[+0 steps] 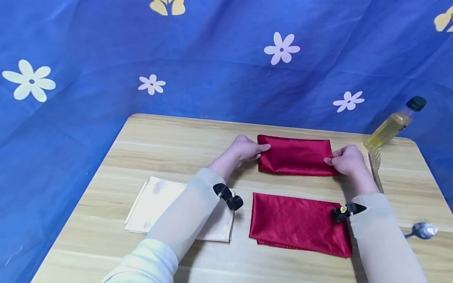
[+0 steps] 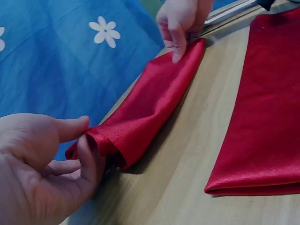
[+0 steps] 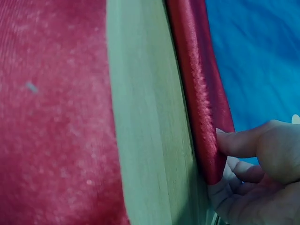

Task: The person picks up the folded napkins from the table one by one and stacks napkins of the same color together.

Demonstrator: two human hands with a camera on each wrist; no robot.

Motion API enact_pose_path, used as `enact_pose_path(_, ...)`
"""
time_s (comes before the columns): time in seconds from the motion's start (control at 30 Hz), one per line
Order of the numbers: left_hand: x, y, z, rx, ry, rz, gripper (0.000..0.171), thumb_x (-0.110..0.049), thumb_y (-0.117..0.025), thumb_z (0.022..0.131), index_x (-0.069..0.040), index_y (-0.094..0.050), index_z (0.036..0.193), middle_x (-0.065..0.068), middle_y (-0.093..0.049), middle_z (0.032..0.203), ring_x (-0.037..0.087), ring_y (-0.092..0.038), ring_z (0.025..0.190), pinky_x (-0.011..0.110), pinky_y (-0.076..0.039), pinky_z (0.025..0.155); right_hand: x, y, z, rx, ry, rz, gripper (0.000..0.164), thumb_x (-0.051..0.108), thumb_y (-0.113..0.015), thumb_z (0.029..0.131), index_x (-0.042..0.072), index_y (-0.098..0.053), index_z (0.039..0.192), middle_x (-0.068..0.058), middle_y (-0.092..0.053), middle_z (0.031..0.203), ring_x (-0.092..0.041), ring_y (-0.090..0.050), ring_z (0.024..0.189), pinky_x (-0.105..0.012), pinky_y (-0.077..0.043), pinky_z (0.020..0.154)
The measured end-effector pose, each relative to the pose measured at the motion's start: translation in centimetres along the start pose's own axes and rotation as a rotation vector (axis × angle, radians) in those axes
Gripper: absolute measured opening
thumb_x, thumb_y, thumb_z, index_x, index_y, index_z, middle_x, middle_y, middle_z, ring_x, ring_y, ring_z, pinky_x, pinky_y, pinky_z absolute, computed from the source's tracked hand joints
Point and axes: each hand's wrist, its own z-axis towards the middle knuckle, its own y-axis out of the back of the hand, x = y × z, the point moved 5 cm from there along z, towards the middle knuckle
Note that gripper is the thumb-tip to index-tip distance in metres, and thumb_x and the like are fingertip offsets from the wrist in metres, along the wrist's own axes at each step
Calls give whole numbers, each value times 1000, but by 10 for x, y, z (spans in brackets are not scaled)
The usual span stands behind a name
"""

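"Any writing to read?"
"A dark mark on the bottle (image 1: pixel 389 129) of yellow liquid, too small to make out."
"And the fingers?"
"Those of the left hand (image 1: pixel 246 148) and right hand (image 1: pixel 348 159) pinch opposite ends of a folded red cloth (image 1: pixel 296 155), near the far edge of the table (image 1: pixel 169 150)."

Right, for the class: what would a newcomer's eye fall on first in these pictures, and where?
Probably the far red cloth, held at its two ends by the left fingers and right fingers, with the near red cloth in front of it. After that, likely the flowered blue backdrop behind the table, and the yellowish bottle at the table's far right corner.
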Motion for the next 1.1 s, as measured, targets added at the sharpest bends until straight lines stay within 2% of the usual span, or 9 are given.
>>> enact_pose_path(0.1, -3, -2, -1, -21, -24, 127, 43, -27, -85, 94, -14, -57, 63, -6, -42, 57, 9, -41, 56, 26, -33, 56, 2, -2, 1, 22, -5, -31, 25, 19, -77, 95, -2, -65, 87, -15, -60, 89, -33, -55, 88, -41, -47, 76)
enact_pose_path(0.17, -4, -3, -1, -38, -43, 201, 47, -26, -85, 94, -15, -53, 60, -6, -38, 59, 11, -39, 63, 27, -34, 58, 4, -4, 2, 41, 0, -41, 29, 17, -75, 96, 4, -59, 74, -9, -53, 77, -28, -51, 79, -37, -44, 68)
enact_pose_path(0.33, -7, -5, -3, -25, -85, 292, 42, -20, -82, 96, -11, -55, 65, -2, -46, 65, 14, -45, 72, 27, -40, 63, 8, -6, 1, 76, 76, -65, 48, 16, -68, 99, 15, -43, 58, 3, -34, 58, -20, -39, 64, -33, -35, 58)
enact_pose_path(0.43, -6, -5, -4, -6, -114, 289, 28, -18, -81, 97, -8, -64, 77, 1, -55, 73, 15, -50, 75, 27, -43, 66, 13, -5, -3, 97, 117, -70, 48, 16, -64, 101, 13, -43, 59, 2, -35, 58, -20, -38, 63, -33, -34, 58)
enact_pose_path(0.5, -5, -3, -5, 3, -129, 264, 18, -18, -79, 98, -6, -70, 90, 2, -60, 83, 14, -54, 80, 26, -45, 71, 17, -3, -7, 116, 127, -58, 42, 17, -61, 104, 9, -48, 65, -2, -42, 64, -22, -42, 67, -33, -36, 60)
enact_pose_path(0.6, -2, 0, -4, 18, -149, 216, 16, -18, -75, 102, -3, -72, 105, 4, -67, 94, 13, -59, 83, 24, -48, 77, 22, -1, -13, 140, 114, 7, 30, 17, -58, 106, 0, -56, 81, -9, -50, 78, -27, -47, 78, -35, -40, 68)
enact_pose_path(0.83, 4, 4, -1, 65, -168, 90, 19, -21, -71, 104, -4, -67, 113, 5, -72, 93, 12, -66, 76, 25, -51, 75, 15, -4, -16, 217, 61, 247, 24, 14, -57, 109, -10, -53, 107, -4, -48, 82, -16, -48, 74, -27, -44, 65)
enact_pose_path(0.97, 9, 7, 0, 50, -161, 5, 28, -19, -76, 101, -1, -65, 121, 9, -74, 99, 13, -68, 79, 25, -55, 75, 4, -10, -14, 246, 16, 338, 48, 16, -60, 109, -20, -44, 137, -18, -61, 109, -11, -55, 88, -19, -49, 74)
enact_pose_path(1.1, 17, 9, 4, 43, -122, -92, 37, -13, -79, 97, 3, -65, 128, 13, -75, 105, 14, -72, 84, 27, -61, 78, -2, -13, -14, 287, -32, 417, 67, 17, -60, 110, -21, -27, 154, -31, -47, 145, -9, -56, 103, -23, -53, 88)
